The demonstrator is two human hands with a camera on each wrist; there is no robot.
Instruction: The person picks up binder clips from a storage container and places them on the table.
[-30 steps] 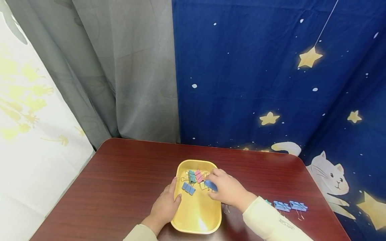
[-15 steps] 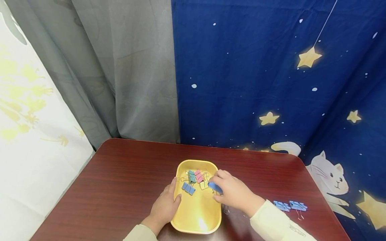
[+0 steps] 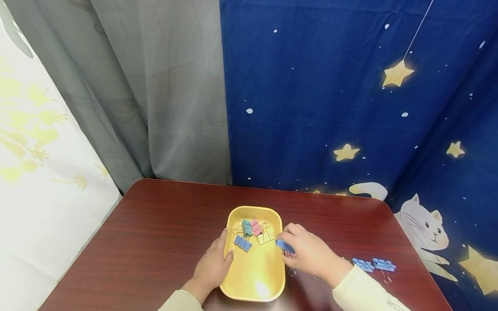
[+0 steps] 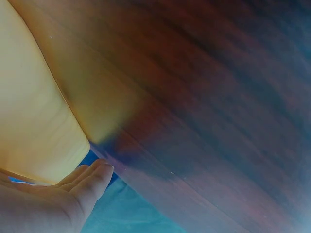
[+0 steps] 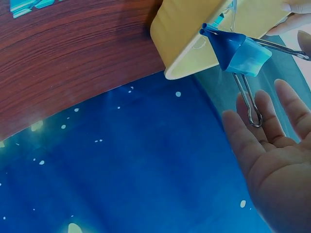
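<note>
My right hand (image 3: 311,252) holds a blue binder clip (image 3: 285,246) at the right rim of the yellow tray (image 3: 254,280). In the right wrist view, the clip (image 5: 248,58) has its wire handles spread, between the thumb side and the fingers. Along the tray's left wall lies my left hand (image 3: 212,264), fingers straight and thumb over the rim. Inside the tray are a green clip (image 3: 247,227), a pink clip (image 3: 256,226), a yellow clip (image 3: 266,237) and another blue clip (image 3: 243,243). Pink shows under the right hand, mostly hidden.
To the right on the dark red table (image 3: 175,216), two blue binder clips (image 3: 363,264) lie side by side. Wire handles (image 3: 292,272) poke out beside the tray, below the right hand. Grey and starry blue curtains (image 3: 311,108) hang behind the table's far edge.
My right hand has moved right with the blue clip, from over the tray's inside to its right rim, uncovering the yellow clip. The left hand stays where it was.
</note>
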